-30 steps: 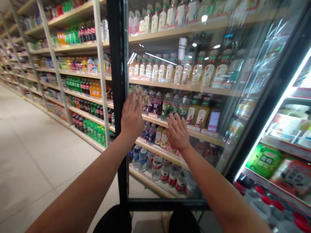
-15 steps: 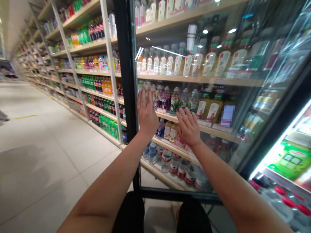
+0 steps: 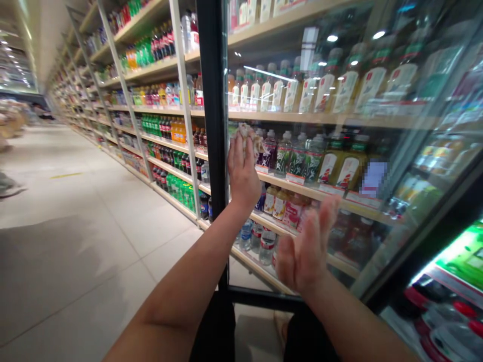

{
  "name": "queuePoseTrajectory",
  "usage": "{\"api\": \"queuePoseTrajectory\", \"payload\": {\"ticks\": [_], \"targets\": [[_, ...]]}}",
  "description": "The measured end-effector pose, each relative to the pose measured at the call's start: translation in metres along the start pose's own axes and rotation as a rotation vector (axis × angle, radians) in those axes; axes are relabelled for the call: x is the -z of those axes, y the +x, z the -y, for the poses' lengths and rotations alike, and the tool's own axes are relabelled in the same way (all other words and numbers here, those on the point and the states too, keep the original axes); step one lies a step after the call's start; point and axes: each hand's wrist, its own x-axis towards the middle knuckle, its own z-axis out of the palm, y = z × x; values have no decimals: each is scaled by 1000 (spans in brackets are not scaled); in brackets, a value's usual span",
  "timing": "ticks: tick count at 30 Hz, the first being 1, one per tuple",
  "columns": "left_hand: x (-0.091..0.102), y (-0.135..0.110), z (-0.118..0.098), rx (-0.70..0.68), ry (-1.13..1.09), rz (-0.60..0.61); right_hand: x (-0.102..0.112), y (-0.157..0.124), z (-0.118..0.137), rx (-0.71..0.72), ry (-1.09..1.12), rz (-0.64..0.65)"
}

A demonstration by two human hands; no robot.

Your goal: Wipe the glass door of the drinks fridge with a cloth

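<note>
A crumpled, pale patterned cloth (image 3: 249,137) is pressed to the glass door (image 3: 271,274) under my left hand (image 3: 243,173), near the black door frame (image 3: 213,125) on the left. The fingers of that hand lie over the cloth and cover part of it. My right hand (image 3: 307,246) is raised in front of the lower glass, turned with its palm to the left. Its fingers are extended, slightly blurred, and nothing is in them. Through the glass, rows of juice bottles (image 3: 349,163) show on wooden shelves.
To the left, long shelves (image 3: 130,75) of drinks run into the distance beside the tiled floor (image 3: 94,251). At the lower right, a lit cooler (image 3: 458,271) holds red-capped bottles (image 3: 464,309). Lamps reflect in the glass.
My right hand has come off the glass, lowered and turned its palm sideways. My left hand stays on the cloth against the door. The camera view has shifted slightly left.
</note>
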Motion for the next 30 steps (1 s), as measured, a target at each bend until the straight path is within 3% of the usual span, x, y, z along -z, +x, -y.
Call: {"api": "queuePoseTrajectory", "payload": {"ticks": [5, 9, 11, 14, 18, 21, 24, 30], "targets": [[4, -6, 7, -42, 36, 42, -22, -22, 20, 218, 166, 256], [10, -13, 16, -117, 2, 95, -15, -68, 12, 255, 265, 526], [10, -15, 17, -99, -36, 117, -4, -91, 4, 121, 282, 587], [9, -16, 15, -45, -90, 113, 4, -106, -8, -259, 310, 567], [8, -14, 13, -51, -67, 83, -4, -90, -23, -812, 698, 417], [11, -12, 12, -76, -64, 76, -8, -72, -29, -996, 899, 306], [13, -16, 6, -66, -106, 79, -2, -51, -30, -883, 711, 186], [1, -50, -15, 2, -249, 65, 1, 15, -28, -197, 58, 54]]}}
